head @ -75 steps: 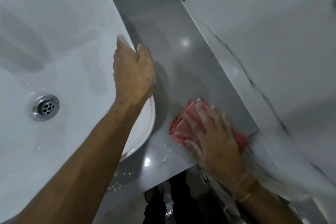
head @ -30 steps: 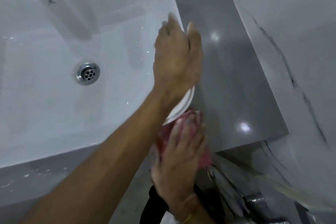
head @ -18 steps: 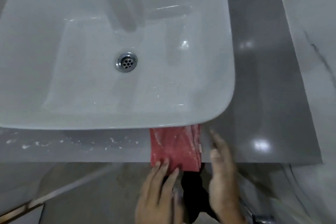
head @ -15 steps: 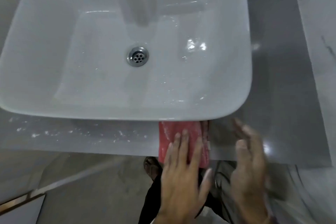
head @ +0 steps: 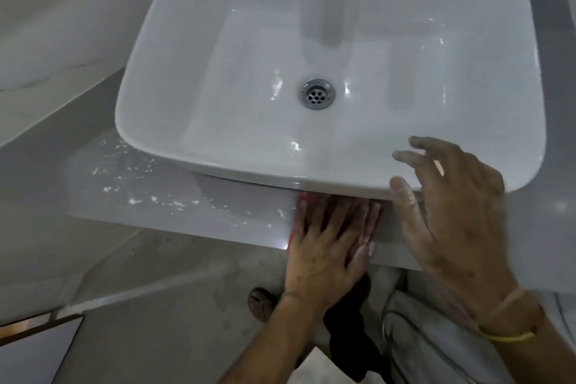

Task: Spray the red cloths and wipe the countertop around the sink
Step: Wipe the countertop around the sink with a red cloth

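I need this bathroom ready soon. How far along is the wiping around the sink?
Partway. The countertop strip right of the red cloth shows no droplets, so it looks wiped. In hand: the left hand presses the cloth flat under the sink front rim, while the right hand hovers open. Left: the droplets spattered on the counter to the left.

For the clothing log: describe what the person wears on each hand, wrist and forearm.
Both forearms are bare, with no sleeves in view, and neither the left hand nor the right hand wears a glove. The right wrist carries a thin yellow band and a thinner pale thread just above it. The left wrist shows nothing worn. No rings are visible.
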The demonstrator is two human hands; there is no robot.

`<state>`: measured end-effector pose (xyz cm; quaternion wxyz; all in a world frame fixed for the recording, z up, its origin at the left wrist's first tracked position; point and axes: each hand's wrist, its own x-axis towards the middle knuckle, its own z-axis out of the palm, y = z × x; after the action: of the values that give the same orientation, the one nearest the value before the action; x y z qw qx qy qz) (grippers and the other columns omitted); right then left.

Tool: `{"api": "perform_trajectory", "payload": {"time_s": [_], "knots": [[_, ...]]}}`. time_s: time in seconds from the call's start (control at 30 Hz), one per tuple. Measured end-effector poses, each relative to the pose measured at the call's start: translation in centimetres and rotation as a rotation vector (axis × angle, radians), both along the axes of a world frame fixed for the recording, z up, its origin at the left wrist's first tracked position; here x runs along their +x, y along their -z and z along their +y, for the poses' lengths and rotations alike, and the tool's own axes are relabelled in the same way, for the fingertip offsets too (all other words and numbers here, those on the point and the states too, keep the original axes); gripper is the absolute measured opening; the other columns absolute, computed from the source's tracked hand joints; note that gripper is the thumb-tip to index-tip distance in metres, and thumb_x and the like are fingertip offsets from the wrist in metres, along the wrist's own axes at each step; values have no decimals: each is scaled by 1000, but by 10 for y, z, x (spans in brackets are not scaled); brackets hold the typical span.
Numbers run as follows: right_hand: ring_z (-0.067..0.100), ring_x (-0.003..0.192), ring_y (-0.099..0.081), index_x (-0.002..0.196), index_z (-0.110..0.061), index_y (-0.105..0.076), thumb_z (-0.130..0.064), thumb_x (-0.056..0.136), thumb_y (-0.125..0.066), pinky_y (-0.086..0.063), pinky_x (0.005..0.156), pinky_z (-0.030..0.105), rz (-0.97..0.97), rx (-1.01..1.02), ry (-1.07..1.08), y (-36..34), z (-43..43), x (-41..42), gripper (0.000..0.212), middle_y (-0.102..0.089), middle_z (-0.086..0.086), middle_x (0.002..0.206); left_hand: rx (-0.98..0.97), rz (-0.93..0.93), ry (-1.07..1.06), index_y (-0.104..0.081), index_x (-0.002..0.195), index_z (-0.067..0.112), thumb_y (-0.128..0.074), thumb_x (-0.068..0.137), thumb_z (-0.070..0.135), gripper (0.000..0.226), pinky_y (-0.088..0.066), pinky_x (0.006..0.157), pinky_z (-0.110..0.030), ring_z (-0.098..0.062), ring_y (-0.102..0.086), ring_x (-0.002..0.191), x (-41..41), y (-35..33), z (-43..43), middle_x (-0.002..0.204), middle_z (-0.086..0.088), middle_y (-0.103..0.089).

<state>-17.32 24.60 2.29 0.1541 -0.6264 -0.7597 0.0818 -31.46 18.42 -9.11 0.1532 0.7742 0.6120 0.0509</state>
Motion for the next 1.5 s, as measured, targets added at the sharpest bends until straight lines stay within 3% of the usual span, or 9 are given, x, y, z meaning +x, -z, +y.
{"api": "perform_trajectory", "payload": {"time_s": [0.13,0.23,0.4,0.6,0.73,0.83,1.1,1.23,1.5], "knots": [[34,111,-55,117,-11,-61,-47,92,-28,-39,89,49,-45,-63,102,-6,1,-9,55,-56,12,129,-16,206,-67,-46,135,41,-31,93,55,46,-10,118,-63,-35,-4,150,-91,1,3,158,4,-29],[35,112,-53,123,-12,-55,-54,91,-21,-42,87,50,-40,-132,88,-13,8,-33,62,-52,14,131,-84,302,-172,-28,148,36,-13,94,61,62,-13,118,-63,-41,-2,149,-160,-2,6,161,-2,-25],[30,128,-42,144,-15,-32,-67,86,-15,-41,96,47,-111,-227,-257,-13,27,-118,79,-34,13,148,-115,178,-331,-24,148,38,-27,90,66,65,-8,121,-58,-41,-2,149,-180,-3,5,160,-4,-26],[27,144,-20,152,-24,-8,-60,90,-37,-30,112,50,-194,-62,-757,-4,69,-241,77,-6,7,162,-55,80,-369,-35,147,31,-36,90,61,64,-15,121,-56,-42,-10,148,-159,-2,0,161,-4,-24],[28,146,-20,147,-25,-30,-45,88,-55,-29,115,48,-132,-51,-800,1,77,-271,67,-16,5,161,36,18,-309,-44,142,33,-52,85,52,60,-28,115,-58,-43,-23,145,-180,4,-1,155,-1,-37],[29,144,-26,140,-25,-45,-40,85,-62,-36,110,48,-111,-35,-772,4,76,-267,59,-23,3,159,15,39,-320,-44,142,34,-49,86,53,59,-32,112,-61,-42,-28,143,-210,7,-13,152,-1,-43],[34,135,-42,134,-26,-53,-40,78,-71,-52,91,52,-79,-20,-719,4,77,-279,60,-33,5,156,-143,231,-599,4,150,43,-2,91,59,62,0,121,-60,-38,6,150,-361,1,-19,165,-8,-3],[35,133,-45,132,-26,-55,-40,77,-72,-53,89,53,-65,-11,-705,6,80,-280,59,-36,7,154,-152,208,-653,-7,154,29,0,84,66,79,-7,120,-59,-44,-1,148,-412,-6,15,164,-10,-4],[35,130,-48,130,-25,-55,-39,79,-71,-56,84,51,-90,13,-694,3,79,-280,55,-38,8,153,-82,180,-645,-11,153,21,-10,93,53,69,-7,120,-58,-41,-15,147,-418,-1,83,162,-11,-18]]}}
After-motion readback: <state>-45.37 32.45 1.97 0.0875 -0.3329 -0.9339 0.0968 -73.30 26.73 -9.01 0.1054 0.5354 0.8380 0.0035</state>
